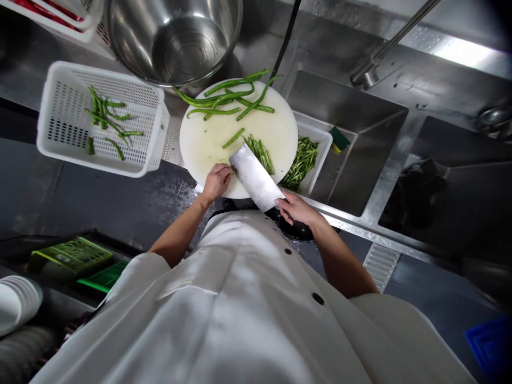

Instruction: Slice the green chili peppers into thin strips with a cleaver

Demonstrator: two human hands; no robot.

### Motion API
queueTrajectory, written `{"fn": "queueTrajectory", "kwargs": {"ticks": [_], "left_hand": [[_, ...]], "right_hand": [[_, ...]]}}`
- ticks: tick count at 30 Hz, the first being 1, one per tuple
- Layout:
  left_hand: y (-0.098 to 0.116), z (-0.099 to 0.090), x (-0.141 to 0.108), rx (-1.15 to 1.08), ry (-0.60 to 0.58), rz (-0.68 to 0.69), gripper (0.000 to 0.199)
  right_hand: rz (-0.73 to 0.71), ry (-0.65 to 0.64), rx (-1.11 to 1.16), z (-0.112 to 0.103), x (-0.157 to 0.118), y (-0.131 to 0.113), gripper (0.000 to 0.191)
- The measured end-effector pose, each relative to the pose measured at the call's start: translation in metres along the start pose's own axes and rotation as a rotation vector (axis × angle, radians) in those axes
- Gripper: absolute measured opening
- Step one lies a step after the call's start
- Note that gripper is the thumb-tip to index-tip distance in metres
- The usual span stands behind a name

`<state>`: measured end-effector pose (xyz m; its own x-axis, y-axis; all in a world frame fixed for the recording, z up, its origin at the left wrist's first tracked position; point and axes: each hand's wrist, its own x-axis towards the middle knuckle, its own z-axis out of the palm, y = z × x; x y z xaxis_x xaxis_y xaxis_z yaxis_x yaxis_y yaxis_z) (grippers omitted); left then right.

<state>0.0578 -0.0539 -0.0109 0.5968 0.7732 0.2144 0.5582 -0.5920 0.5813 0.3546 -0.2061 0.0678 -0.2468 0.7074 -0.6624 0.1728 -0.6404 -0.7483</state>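
Observation:
My right hand [296,207] is wrapped round the dark handle of a wide cleaver [258,178], its blade slanting across the front of a round white cutting board [192,144]. Curled at the board's front left edge, my left hand [217,181] pinches a green chili pepper [232,169], mostly hidden by the fingers, right beside the blade's tip. Cut pepper strips [261,154] lie just beyond the blade. A short pepper piece [233,138] rests in the middle of the board, and several long green peppers [232,100] are heaped along its far side.
Left of the board stands a white perforated basket [154,144] holding several peppers. Behind is a large steel bowl [176,32]. A white basket [326,154] of cut strips sits at the right by the sink [376,144], near a sponge [339,140]. A faucet [370,77] reaches overhead.

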Motion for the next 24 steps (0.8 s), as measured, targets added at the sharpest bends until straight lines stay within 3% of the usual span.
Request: {"fn": "queueTrajectory", "kwargs": {"ticks": [11, 19, 24], "left_hand": [[-0.002, 0.004, -0.001, 0.065, 0.027, -0.018, 0.024], [-0.001, 0.003, 0.002, 0.063, -0.020, -0.009, 0.027], [-0.012, -0.008, 0.033, 0.017, 0.001, -0.094, 0.019]], "right_hand": [[0.007, -0.003, 0.119, 0.005, 0.007, 0.018, 0.031], [-0.078, 0.144, 0.031, 0.050, 0.036, -0.007, 0.021], [-0.099, 0.262, -0.088, 0.037, 0.010, -0.012, 0.025]]}}
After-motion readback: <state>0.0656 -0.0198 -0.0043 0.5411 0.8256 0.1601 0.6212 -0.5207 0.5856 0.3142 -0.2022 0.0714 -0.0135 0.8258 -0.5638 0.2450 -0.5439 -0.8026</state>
